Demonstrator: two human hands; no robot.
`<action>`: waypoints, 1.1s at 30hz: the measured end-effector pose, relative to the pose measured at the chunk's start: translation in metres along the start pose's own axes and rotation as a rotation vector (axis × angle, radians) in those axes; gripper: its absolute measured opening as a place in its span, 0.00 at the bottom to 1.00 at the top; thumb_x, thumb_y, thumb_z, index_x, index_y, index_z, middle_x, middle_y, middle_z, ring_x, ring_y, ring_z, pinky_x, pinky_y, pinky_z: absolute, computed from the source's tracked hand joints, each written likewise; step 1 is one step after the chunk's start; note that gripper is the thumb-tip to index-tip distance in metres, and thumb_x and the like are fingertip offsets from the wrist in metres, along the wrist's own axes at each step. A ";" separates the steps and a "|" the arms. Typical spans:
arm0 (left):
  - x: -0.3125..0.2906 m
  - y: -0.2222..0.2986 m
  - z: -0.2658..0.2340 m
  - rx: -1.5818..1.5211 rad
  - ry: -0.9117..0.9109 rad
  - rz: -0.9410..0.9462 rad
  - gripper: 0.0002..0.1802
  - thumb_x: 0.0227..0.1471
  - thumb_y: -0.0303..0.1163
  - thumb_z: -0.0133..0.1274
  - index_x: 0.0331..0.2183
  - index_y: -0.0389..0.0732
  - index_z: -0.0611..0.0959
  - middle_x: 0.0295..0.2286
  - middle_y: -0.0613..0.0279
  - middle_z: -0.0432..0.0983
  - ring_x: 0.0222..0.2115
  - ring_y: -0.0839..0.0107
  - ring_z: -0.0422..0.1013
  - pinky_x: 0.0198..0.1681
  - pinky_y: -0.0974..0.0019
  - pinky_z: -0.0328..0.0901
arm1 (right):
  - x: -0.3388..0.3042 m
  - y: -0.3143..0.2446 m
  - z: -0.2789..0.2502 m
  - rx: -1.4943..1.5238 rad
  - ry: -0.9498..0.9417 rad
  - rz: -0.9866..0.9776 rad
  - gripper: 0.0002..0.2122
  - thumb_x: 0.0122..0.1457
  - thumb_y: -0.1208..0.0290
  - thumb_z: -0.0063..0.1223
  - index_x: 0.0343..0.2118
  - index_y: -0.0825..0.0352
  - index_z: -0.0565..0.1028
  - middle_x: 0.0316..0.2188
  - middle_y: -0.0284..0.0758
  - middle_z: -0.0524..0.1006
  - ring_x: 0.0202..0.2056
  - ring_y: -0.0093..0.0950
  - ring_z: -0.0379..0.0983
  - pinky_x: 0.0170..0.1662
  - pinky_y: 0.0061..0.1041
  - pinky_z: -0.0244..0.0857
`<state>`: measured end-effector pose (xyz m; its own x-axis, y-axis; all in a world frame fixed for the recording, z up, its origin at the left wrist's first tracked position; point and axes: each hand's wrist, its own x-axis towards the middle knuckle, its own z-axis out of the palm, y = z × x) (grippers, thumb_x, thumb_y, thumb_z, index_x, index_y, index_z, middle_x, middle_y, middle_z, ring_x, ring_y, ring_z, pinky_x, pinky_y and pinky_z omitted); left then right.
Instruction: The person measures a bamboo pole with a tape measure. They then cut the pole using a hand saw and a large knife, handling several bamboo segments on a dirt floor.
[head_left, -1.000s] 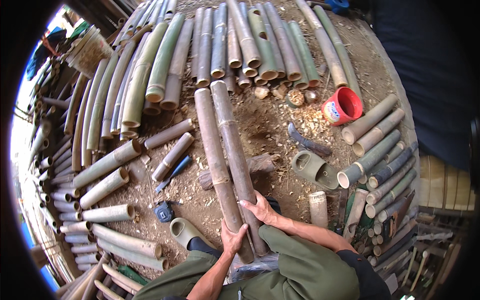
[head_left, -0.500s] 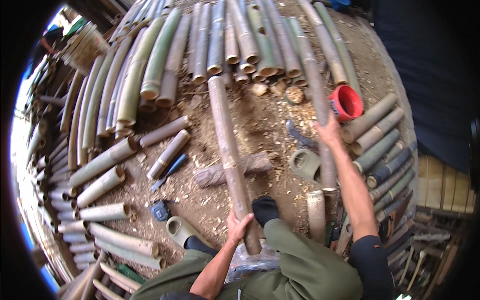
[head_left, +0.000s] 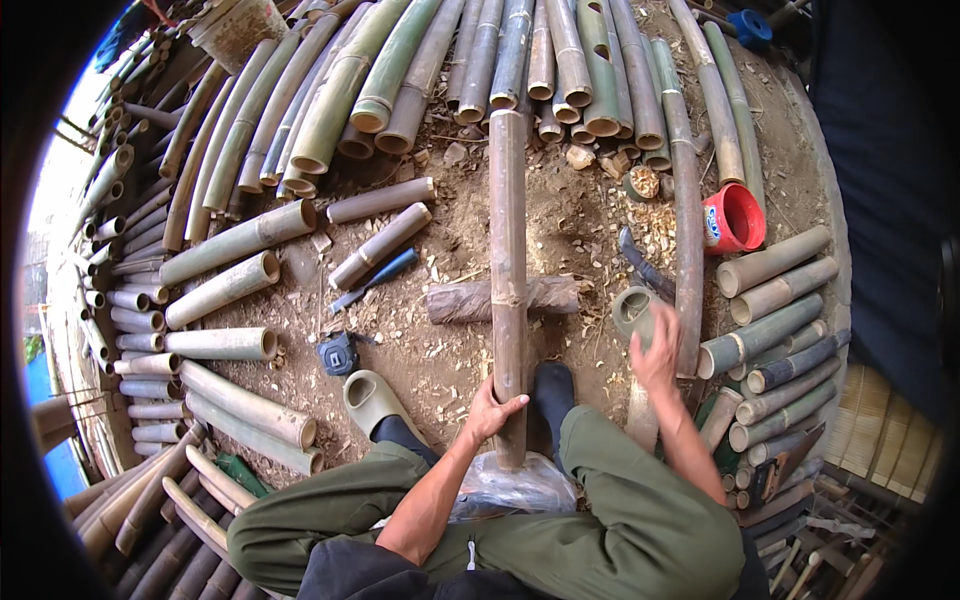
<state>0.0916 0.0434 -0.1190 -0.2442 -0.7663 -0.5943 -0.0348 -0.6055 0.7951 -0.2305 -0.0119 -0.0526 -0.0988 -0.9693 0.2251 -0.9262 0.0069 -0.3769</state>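
Observation:
My left hand (head_left: 490, 408) is wrapped round the near part of a brownish bamboo pole (head_left: 508, 220). The pole lies lengthwise in front of me, crossing over a short log (head_left: 455, 303) on the dirt. Its near end is above clear plastic sheeting (head_left: 515, 485) between my legs. My right hand (head_left: 657, 348) holds nothing; its fingers are bent but apart. It hovers by an olive clog (head_left: 632, 308) and left of a long bamboo pole (head_left: 688, 250) that lies on the ground. A dark curved tool (head_left: 642, 262) lies just beyond the clog.
Rows of bamboo poles (head_left: 400, 75) fan out at the far side. Shorter bamboo pieces (head_left: 240, 240) lie left, others (head_left: 775, 270) right. A red bucket (head_left: 738, 218) sits at right. Left of the log are a blue-handled tool (head_left: 375, 280) and a dark-blue tape measure (head_left: 338, 353).
My right hand has let go of the long bamboo pole at right and come back toward me. The pole in my left hand now points straighter ahead; the view has shifted.

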 end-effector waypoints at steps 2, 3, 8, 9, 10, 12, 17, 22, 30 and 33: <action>0.003 -0.003 -0.004 0.108 -0.022 -0.005 0.46 0.40 0.46 0.72 0.53 0.30 0.71 0.44 0.48 0.78 0.45 0.62 0.74 0.51 0.60 0.67 | -0.066 -0.011 -0.010 0.083 -0.077 0.111 0.28 0.52 0.69 0.57 0.57 0.71 0.66 0.55 0.50 0.65 0.56 0.49 0.62 0.59 0.44 0.56; 0.003 -0.001 -0.008 0.141 -0.040 -0.031 0.46 0.40 0.46 0.72 0.53 0.29 0.71 0.44 0.47 0.78 0.45 0.61 0.75 0.51 0.60 0.68 | -0.094 -0.018 -0.015 0.110 -0.112 0.169 0.28 0.52 0.69 0.57 0.56 0.71 0.66 0.55 0.50 0.65 0.56 0.49 0.62 0.59 0.44 0.56; 0.021 0.041 0.019 0.266 0.076 -0.043 0.49 0.41 0.54 0.69 0.52 0.27 0.69 0.45 0.42 0.77 0.47 0.54 0.74 0.52 0.57 0.68 | -0.184 -0.013 -0.035 0.131 -0.183 0.375 0.27 0.53 0.68 0.58 0.56 0.71 0.66 0.54 0.50 0.65 0.56 0.49 0.62 0.59 0.44 0.57; 0.030 0.044 0.020 0.388 0.152 -0.004 0.50 0.41 0.57 0.68 0.53 0.27 0.69 0.46 0.41 0.77 0.48 0.51 0.74 0.52 0.56 0.68 | -0.193 -0.015 -0.038 0.136 -0.187 0.383 0.27 0.53 0.68 0.58 0.56 0.71 0.66 0.54 0.50 0.65 0.56 0.49 0.62 0.59 0.44 0.57; 0.042 0.049 0.022 0.509 0.222 0.037 0.51 0.42 0.59 0.66 0.53 0.28 0.68 0.46 0.39 0.76 0.48 0.48 0.73 0.52 0.55 0.67 | -0.200 -0.015 -0.041 0.141 -0.187 0.390 0.27 0.53 0.68 0.58 0.56 0.71 0.66 0.54 0.50 0.65 0.55 0.49 0.62 0.59 0.44 0.57; 0.051 0.080 0.031 0.734 0.282 -0.172 0.52 0.42 0.61 0.64 0.54 0.28 0.67 0.47 0.38 0.75 0.50 0.45 0.71 0.53 0.52 0.67 | -0.216 -0.011 -0.048 0.156 -0.198 0.402 0.27 0.53 0.68 0.58 0.56 0.71 0.66 0.54 0.50 0.66 0.55 0.49 0.62 0.59 0.44 0.57; 0.081 0.099 0.001 0.607 0.328 -0.087 0.48 0.41 0.60 0.66 0.51 0.29 0.71 0.47 0.36 0.75 0.50 0.46 0.72 0.52 0.51 0.67 | -0.248 -0.013 -0.059 0.202 -0.193 0.432 0.27 0.53 0.67 0.58 0.55 0.71 0.67 0.53 0.50 0.66 0.55 0.49 0.63 0.58 0.44 0.57; 0.079 0.107 0.037 0.749 0.404 -0.132 0.47 0.42 0.59 0.65 0.51 0.31 0.71 0.47 0.35 0.74 0.50 0.43 0.72 0.52 0.49 0.67 | -0.285 -0.002 -0.059 0.239 -0.198 0.493 0.27 0.53 0.66 0.58 0.55 0.71 0.67 0.53 0.50 0.67 0.55 0.49 0.63 0.58 0.44 0.57; 0.071 0.098 0.021 0.711 0.444 -0.061 0.49 0.38 0.60 0.67 0.50 0.33 0.71 0.45 0.37 0.76 0.48 0.44 0.73 0.52 0.50 0.66 | -0.283 0.036 -0.047 -0.027 0.106 0.700 0.25 0.53 0.65 0.59 0.53 0.71 0.68 0.49 0.51 0.69 0.52 0.50 0.65 0.56 0.45 0.59; 0.073 0.091 0.009 0.596 0.485 -0.020 0.49 0.37 0.59 0.68 0.50 0.34 0.70 0.46 0.37 0.75 0.48 0.42 0.72 0.52 0.48 0.66 | -0.293 0.065 -0.044 -0.218 -0.161 1.109 0.25 0.54 0.65 0.58 0.53 0.71 0.68 0.48 0.51 0.71 0.52 0.50 0.66 0.54 0.46 0.62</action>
<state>0.0617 -0.0654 -0.0885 0.2095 -0.8484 -0.4862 -0.5844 -0.5073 0.6333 -0.2777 0.2832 -0.1032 -0.8687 -0.4228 -0.2580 -0.4030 0.9062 -0.1283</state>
